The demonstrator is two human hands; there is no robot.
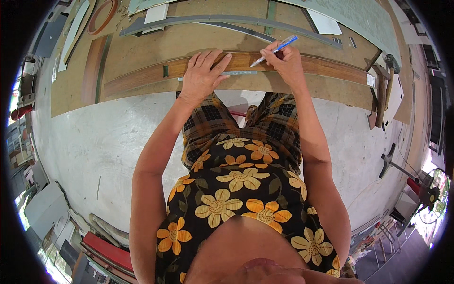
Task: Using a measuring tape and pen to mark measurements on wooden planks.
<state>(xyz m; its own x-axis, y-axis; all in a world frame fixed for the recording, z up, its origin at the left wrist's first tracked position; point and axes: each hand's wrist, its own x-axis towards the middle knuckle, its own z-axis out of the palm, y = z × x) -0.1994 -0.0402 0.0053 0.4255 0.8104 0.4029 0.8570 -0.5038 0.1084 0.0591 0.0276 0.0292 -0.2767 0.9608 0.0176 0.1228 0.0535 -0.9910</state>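
Observation:
A long brown wood-grain strip (326, 67) lies across the near part of the work surface, with a small dark rectangular cutout (165, 71) toward its left end. My left hand (202, 75) is open, fingers spread over the strip and a narrow grey ruler (243, 73) along its near edge. Part of the ruler is hidden under that hand. Between the fingers of my right hand (287, 64) is a pen (285, 43) with a blue upper end, slanted so its tip points down and left. Its tip is at the strip, just above the ruler; contact is unclear.
Brown board (127, 52) covers the work surface. Behind the strip lie a long grey bar (227, 19) and a pale green sheet (359, 21). Another wood-grain strip (93, 71) and a brown ring (102, 16) are at left. A hammer (391, 71) rests at right.

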